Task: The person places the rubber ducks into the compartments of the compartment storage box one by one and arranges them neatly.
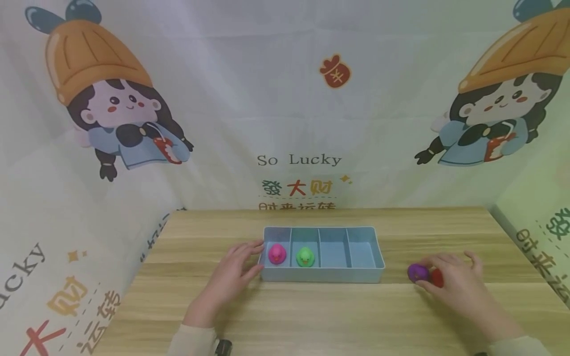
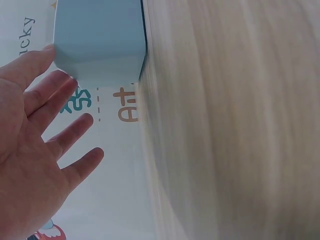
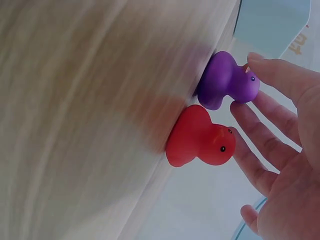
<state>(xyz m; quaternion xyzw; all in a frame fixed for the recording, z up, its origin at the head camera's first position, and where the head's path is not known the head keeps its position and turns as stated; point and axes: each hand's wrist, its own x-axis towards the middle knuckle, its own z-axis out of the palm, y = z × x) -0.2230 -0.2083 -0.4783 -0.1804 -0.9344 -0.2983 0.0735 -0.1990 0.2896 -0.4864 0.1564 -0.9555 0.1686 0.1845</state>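
A pale blue tray (image 1: pixel 321 275) with a row of compartments stands on the table. Its leftmost compartment holds a pink rubber duck (image 1: pixel 277 254), and a green rubber duck (image 1: pixel 305 257) sits in the one beside it. My left hand (image 1: pixel 229 269) rests its fingertips at the tray's left end, fingers spread and fairly straight in the left wrist view. To the right of the tray, my right hand (image 1: pixel 458 284) pinches a purple rubber duck (image 3: pixel 225 82) by the head between thumb and fingers. A red rubber duck (image 3: pixel 195 140) sits close beside it, partly hidden under this hand in the head view.
The wood-grain table (image 1: pixel 311 321) backs onto a printed white cloth (image 1: pixel 249 99) with cartoon figures, which also hangs along both sides. The tray's two right compartments show bare floors.
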